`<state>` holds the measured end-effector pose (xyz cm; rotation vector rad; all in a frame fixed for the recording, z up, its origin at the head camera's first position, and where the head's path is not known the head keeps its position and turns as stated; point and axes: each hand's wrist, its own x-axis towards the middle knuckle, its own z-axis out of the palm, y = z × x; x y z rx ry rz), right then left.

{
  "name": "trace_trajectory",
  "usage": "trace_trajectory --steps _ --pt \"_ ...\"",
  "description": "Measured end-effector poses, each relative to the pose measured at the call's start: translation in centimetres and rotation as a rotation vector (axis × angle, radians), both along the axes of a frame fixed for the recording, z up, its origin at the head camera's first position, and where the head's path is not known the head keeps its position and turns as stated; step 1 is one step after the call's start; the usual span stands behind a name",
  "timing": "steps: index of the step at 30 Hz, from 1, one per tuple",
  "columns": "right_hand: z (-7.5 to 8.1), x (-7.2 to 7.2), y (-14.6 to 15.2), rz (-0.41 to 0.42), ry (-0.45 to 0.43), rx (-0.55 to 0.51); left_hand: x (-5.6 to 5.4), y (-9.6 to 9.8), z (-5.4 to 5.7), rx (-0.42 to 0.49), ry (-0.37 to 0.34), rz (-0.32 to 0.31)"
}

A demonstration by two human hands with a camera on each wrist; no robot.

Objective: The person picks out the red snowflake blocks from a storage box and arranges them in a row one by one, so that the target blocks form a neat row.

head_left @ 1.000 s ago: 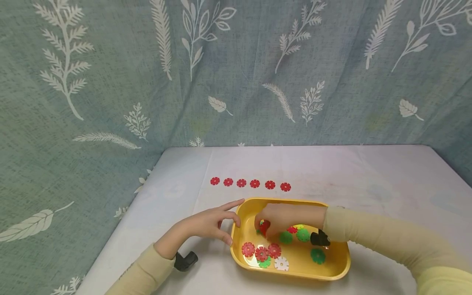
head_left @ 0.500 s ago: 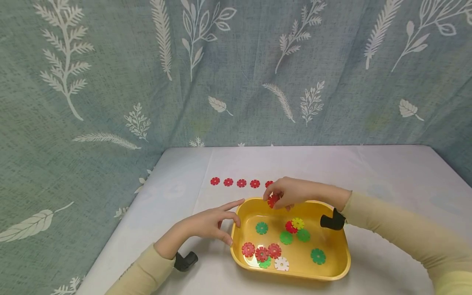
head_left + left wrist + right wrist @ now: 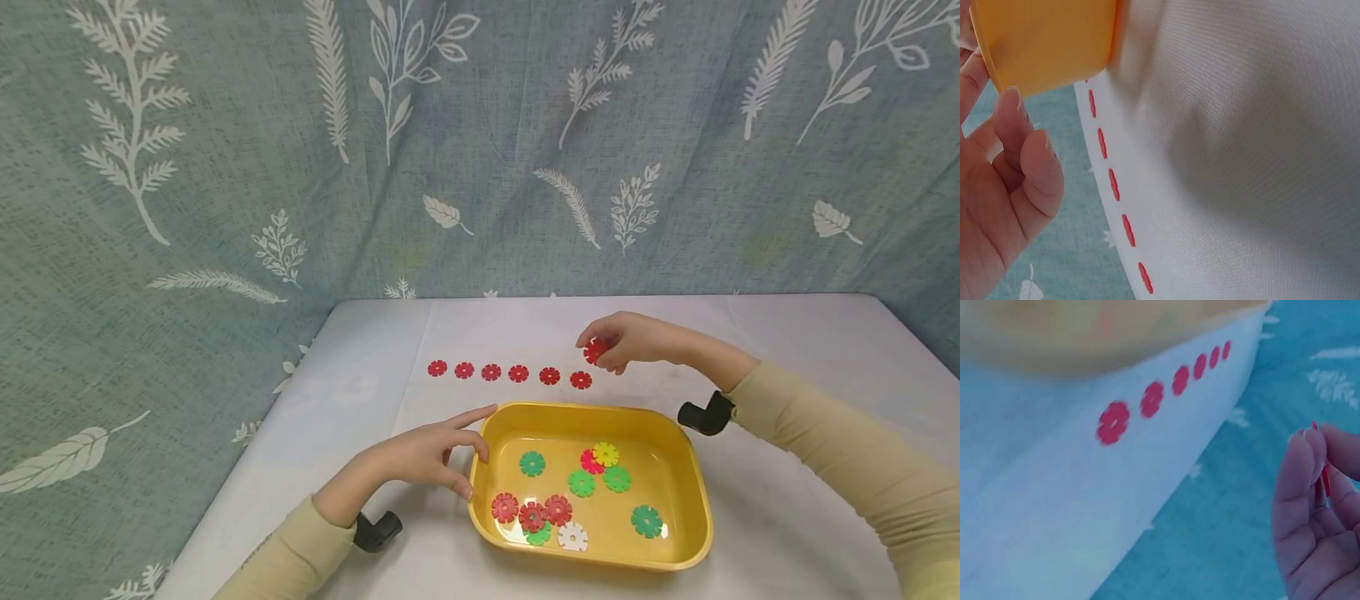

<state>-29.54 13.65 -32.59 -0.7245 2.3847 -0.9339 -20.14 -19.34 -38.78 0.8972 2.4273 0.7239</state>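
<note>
My right hand (image 3: 637,337) pinches a red notched plastic disc (image 3: 595,351) between thumb and fingertips, above the table behind the basin. In the right wrist view that disc (image 3: 1325,478) shows edge-on between the fingers. A row of several red discs (image 3: 518,373) lies flat on the white cloth, its right end just below and left of the held disc. At the left end of the yellow basin (image 3: 585,562), my left hand (image 3: 420,454) holds the rim with thumb and fingers. The left wrist view shows its fingertips (image 3: 1013,106) at the basin's rim.
Loose discs lie inside the basin: several red and green ones (image 3: 647,521), a pink, a yellow (image 3: 606,454) and a white one (image 3: 573,537). The white-covered table (image 3: 750,367) ends at a patterned blue-green curtain (image 3: 480,167) behind and to the left.
My right hand has lifted a red disc out of the basin and carried it back and to the right, past the row's right end. The left hand has stayed at the rim.
</note>
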Motion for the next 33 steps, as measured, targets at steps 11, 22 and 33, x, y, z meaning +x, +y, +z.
trace_trajectory --steps 11,22,33 --pt "-2.8 -2.7 2.4 -0.052 -0.05 0.038 -0.1 0.0 0.0 0.002 0.012 -0.007" --pt "-6.8 -4.2 2.7 0.041 0.025 0.123 -0.1 0.0 0.0 0.0 0.002 0.003" --pt "-8.9 -4.8 3.0 0.083 0.063 0.141 0.0 0.1 0.1 0.003 0.0 -0.003"
